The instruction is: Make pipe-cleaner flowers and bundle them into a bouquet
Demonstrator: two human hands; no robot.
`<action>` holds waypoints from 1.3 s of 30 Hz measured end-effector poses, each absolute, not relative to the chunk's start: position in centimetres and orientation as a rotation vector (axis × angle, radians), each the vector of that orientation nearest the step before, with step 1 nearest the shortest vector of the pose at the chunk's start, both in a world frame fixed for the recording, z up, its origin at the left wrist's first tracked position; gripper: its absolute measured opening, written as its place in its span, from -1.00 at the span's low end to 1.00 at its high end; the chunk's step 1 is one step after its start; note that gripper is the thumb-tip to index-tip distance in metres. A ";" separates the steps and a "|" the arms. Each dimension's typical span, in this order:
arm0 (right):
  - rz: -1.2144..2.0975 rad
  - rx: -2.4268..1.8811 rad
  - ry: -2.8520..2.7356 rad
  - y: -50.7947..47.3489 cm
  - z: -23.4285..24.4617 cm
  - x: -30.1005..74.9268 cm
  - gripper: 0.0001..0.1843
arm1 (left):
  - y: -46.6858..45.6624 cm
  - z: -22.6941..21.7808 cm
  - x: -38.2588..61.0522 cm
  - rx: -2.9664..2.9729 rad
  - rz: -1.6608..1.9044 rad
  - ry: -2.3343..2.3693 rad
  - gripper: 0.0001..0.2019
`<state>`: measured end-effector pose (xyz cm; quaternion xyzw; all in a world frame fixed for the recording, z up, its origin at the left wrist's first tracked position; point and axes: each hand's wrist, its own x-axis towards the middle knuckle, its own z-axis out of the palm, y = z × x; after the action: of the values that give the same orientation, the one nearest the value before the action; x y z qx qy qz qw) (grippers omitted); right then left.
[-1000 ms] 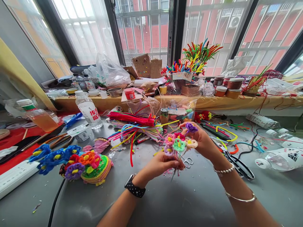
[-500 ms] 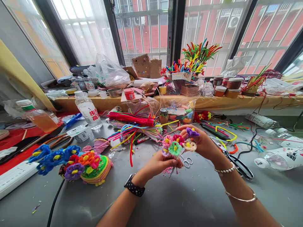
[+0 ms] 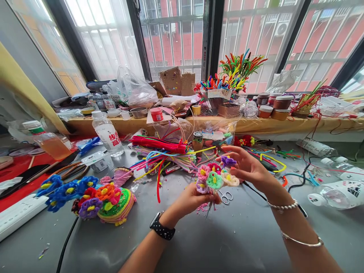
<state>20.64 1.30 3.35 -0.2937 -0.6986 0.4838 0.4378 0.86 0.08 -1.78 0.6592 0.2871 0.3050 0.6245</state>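
Fuzzy flower bunch [image 3: 214,180], pink, magenta, mint, cream and purple, blooms up, stems gripped in the left hand [image 3: 191,198]

The left wrist [image 3: 170,218] wears a watch [image 3: 159,223] with a black, white-dotted strap [image 3: 166,231]; on the right arm [image 3: 294,223] I see a silver beaded bracelet [image 3: 283,207] and thin bangle [image 3: 302,243].

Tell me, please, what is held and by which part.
The left hand grips the flower bunch by its stems; whether the right hand holds anything is unclear.
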 end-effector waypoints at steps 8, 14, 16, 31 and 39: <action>0.925 -0.806 -1.734 1.0 4.2 20.5 -0.81 | 0.0 -1.8 1.0 1.713 0.675 0.745 -0.71; 0.796 -0.921 -1.787 0.9 4.1 19.7 -0.81 | 0.1 -2.5 1.1 2.065 0.700 0.796 -0.70; 0.810 -0.917 -1.810 0.8 4.1 19.6 -0.80 | 0.2 -2.5 1.0 2.049 0.699 0.789 -0.70; 0.362 -0.863 -2.065 -0.2 5.7 20.2 -0.86 | -0.1 -1.7 1.0 1.820 0.635 0.748 -0.74; 0.368 -0.935 -2.134 -0.6 6.0 19.6 -0.85 | -0.1 -1.6 1.0 1.816 0.639 0.763 -0.73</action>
<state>19.57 -0.64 6.00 -0.3664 -0.8364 0.1441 0.3814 0.97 -0.08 -1.58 0.7542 0.3170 0.2655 0.5101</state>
